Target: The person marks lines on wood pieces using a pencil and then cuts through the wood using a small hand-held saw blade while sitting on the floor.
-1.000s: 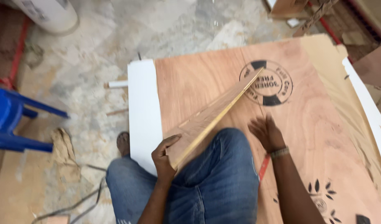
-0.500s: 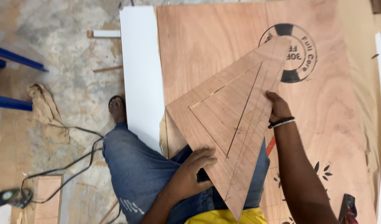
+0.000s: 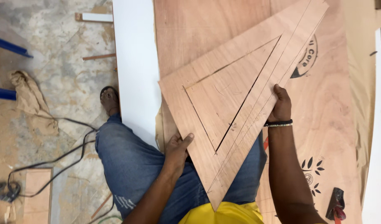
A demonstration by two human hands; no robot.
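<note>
A crumpled tan cloth point(image 3: 29, 99) lies on the mottled stone floor point(image 3: 66, 79) at far left, beside a black power cable point(image 3: 53, 159) that snakes toward a small offcut of plywood point(image 3: 37, 195) near the bottom edge. A short white strip of trim point(image 3: 95, 17) lies at the top. A long white board point(image 3: 136, 70) runs down beside a large reddish plywood sheet point(image 3: 190, 33) bearing a round black stamp and leaf marks.

A person in blue jeans point(image 3: 136, 166) and a yellow shirt, one bare foot point(image 3: 109, 99) on the floor, kneels over the sheet and holds a large triangular plywood panel point(image 3: 236, 103) flat above it, its long point aimed at the lap. The left hand point(image 3: 177, 151) grips the panel's near left edge, thumb curled over the top face, fingers hidden beneath. The right hand point(image 3: 280, 105), a dark band at the wrist, is closed along the right edge, fingers wrapped under.

By the look of it, the cutting is well advanced: a smaller triangle is outlined inside by thin cut lines, and a further line parallels the right edge. Whether those cuts run fully through cannot be told; the inner piece sits in place, unseparated. A red-and-black hand tool point(image 3: 335, 204) lies at lower right.
</note>
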